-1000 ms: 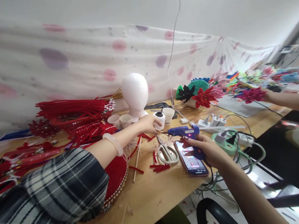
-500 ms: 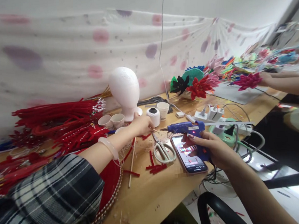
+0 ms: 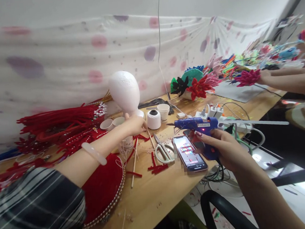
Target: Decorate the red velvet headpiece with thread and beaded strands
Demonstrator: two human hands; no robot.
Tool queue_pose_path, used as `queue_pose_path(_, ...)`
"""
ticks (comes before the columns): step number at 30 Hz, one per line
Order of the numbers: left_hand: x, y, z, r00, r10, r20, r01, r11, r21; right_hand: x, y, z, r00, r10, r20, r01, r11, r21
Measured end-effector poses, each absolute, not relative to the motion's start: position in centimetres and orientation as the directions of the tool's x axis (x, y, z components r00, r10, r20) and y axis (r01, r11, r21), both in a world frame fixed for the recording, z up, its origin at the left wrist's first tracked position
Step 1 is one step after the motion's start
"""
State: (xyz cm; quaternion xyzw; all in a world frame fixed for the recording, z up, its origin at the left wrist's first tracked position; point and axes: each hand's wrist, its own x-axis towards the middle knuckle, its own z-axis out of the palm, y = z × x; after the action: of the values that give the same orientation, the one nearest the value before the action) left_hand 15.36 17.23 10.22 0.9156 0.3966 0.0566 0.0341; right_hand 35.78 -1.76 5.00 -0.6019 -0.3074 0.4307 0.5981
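Note:
My right hand (image 3: 222, 146) is wrapped round a blue glue gun (image 3: 193, 124), a long white stick showing behind it and its tip pointing left. The gun is over the right side of a lit phone (image 3: 190, 154) on the wooden table (image 3: 154, 200). My left hand (image 3: 137, 124) pinches the upper end of a thin wooden stick (image 3: 151, 139), near a white spool (image 3: 153, 120) with a black top. Scissors with pale handles (image 3: 164, 152) lie between the stick and the phone. Below my left forearm is a red round piece edged with beads (image 3: 105, 190).
A white foam head (image 3: 125, 92) stands at the back beside paper cups (image 3: 163, 111). Red stems (image 3: 54, 123) pile up at the left. Fabric flowers (image 3: 199, 87) and power strips (image 3: 215, 112) are at the right. Another person's hand (image 3: 265, 76) holds a pink flower (image 3: 248, 77).
My right hand has moved the glue gun slightly right, away from my left hand. My left hand has shifted left, and the thin stick now shows beneath its fingers. The view has shifted slightly.

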Motion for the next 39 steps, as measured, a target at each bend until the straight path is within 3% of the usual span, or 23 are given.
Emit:
queue_pose_path(4, 13.7, 15.8, 13.1, 0.713, 0.697, 0.082, 0.698, -0.716, 0.014, 34.6, -2.2, 5.2, 0.439, 0.894, -0.09, -0.112, -0.045, -0.993)
queue_pose_path(8, 10.9, 13.9, 15.8, 0.643, 0.736, 0.214, 0.751, -0.66, 0.015, 32.8, -3.4, 5.4, 0.434, 0.9, -0.038, -0.033, -0.026, -0.999)
queue_pose_path(14, 2.5, 6.0, 17.3, 0.337, 0.694, 0.636, 0.799, -0.568, 0.197, 28.9, -5.6, 5.4, 0.172, 0.975, 0.139, 0.206, 0.102, -0.973)
queue_pose_path(18, -2.7, -2.7, 11.7, 0.104, 0.621, 0.777, 0.708, -0.595, 0.38, 26.4, -6.0, 4.8, 0.008, 0.987, 0.159, 0.316, 0.149, -0.937)
queue_pose_path(22, -3.5, -7.7, 1.8, 0.045, 0.703, 0.71, 0.692, -0.534, 0.485, 24.8, -5.7, 3.8, -0.135, 0.976, 0.169, 0.427, 0.211, -0.879)
queue_pose_path(26, -1.2, -7.6, -4.3, 0.066, 0.794, 0.604, 0.766, -0.428, 0.479, 23.9, -5.5, 3.2, -0.217, 0.968, 0.13, 0.507, 0.225, -0.832)
queue_pose_path(30, 0.1, -6.4, -5.7, 0.084, 0.859, 0.506, 0.797, -0.363, 0.483, 24.0, -5.9, 2.5, -0.215, 0.974, 0.066, 0.601, 0.185, -0.778)
queue_pose_path(39, -2.6, -5.5, -5.2, 0.236, 0.879, 0.415, 0.683, -0.453, 0.573, 24.4, -5.8, 0.3, -0.182, 0.983, 0.012, 0.626, 0.125, -0.77)
